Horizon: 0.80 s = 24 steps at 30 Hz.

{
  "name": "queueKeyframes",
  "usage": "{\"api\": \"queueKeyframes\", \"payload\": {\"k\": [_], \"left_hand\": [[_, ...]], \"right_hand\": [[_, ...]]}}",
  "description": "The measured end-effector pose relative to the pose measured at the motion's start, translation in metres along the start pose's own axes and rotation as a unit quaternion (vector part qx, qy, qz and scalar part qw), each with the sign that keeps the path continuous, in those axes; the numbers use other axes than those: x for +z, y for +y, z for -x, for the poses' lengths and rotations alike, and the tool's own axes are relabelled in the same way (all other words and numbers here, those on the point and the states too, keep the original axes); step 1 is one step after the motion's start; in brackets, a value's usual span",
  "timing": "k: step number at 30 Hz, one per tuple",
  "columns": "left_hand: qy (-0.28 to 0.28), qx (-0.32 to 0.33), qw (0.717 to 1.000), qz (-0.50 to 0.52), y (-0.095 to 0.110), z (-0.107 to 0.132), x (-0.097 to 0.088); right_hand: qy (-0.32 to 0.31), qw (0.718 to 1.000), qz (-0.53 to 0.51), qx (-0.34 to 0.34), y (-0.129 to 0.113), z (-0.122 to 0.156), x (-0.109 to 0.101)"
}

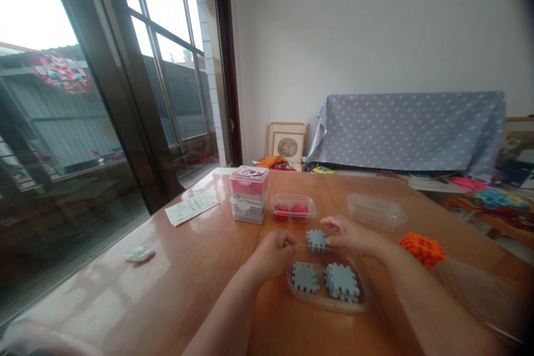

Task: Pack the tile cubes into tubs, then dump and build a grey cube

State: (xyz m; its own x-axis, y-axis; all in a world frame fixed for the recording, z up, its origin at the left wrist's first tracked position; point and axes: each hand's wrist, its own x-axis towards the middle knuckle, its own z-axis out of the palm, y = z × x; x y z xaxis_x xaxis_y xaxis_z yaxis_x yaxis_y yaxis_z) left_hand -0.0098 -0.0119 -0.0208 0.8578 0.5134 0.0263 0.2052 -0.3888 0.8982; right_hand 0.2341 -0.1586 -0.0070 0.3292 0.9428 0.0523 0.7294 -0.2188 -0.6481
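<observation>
So, grey block (316, 240): was just past the tray (329, 306), at its far rim; couldn't tell if lifted.
Left hand (276, 251): fingers curled narrow at the rim; grip unclear.
Right hand (344, 233): fingers parted beside the block's right edge; contact unclear.
Handling: a level pinch on opposite sides seemed best, teeth kept off the rim; left fingers could have steadied the tray.
In tray: left block (304, 278), right block (342, 282).
Obstacles: tray rim nearest; beyond, red pieces (287, 211) in a tub (312, 210), boxes (249, 196).
Worktop (200, 283) sides: tissue (139, 254) and papers (192, 208) left, orange block (422, 250) right.
</observation>
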Motion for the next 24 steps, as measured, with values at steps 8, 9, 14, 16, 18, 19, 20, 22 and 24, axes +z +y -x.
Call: {"api": "queueKeyframes", "payload": {"k": [8, 9, 14, 16, 18, 19, 20, 22, 24], "left_hand": [[0.009, -0.002, 1.0, 0.004, -0.003, -0.002, -0.001], [0.008, 0.0, 1.0, 0.005, -0.003, -0.002, -0.001], [0.0, 0.0, 1.0, 0.009, -0.003, -0.001, -0.001], [-0.003, -0.003, 1.0, 0.008, -0.003, -0.001, -0.001], [-0.009, -0.004, 1.0, 0.005, -0.004, -0.001, -0.001], [-0.013, -0.004, 1.0, 0.002, -0.004, -0.001, -0.001], [-0.015, -0.002, 1.0, -0.001, -0.004, -0.002, -0.001], [-0.015, 0.001, 1.0, -0.009, -0.005, -0.002, -0.001], [-0.01, 0.003, 1.0, -0.016, -0.005, -0.003, -0.001]], "right_hand": [[-0.134, 0.988, -0.079, 0.001, -0.016, -0.002, 0.0], [-0.135, 0.988, -0.076, -0.002, -0.016, -0.003, 0.001], [-0.1, 0.994, -0.047, 0.004, -0.009, -0.005, 0.002], [-0.077, 0.996, -0.032, 0.006, -0.007, -0.005, -0.001], [-0.059, 0.998, -0.022, 0.007, -0.008, -0.004, -0.005], [-0.052, 0.998, -0.019, 0.008, -0.009, -0.004, -0.006], [-0.046, 0.999, -0.017, 0.01, -0.01, -0.003, -0.007], [-0.034, 0.999, -0.014, 0.016, -0.012, -0.004, -0.007], [-0.023, 0.999, -0.012, 0.021, -0.012, -0.006, -0.005]]}}
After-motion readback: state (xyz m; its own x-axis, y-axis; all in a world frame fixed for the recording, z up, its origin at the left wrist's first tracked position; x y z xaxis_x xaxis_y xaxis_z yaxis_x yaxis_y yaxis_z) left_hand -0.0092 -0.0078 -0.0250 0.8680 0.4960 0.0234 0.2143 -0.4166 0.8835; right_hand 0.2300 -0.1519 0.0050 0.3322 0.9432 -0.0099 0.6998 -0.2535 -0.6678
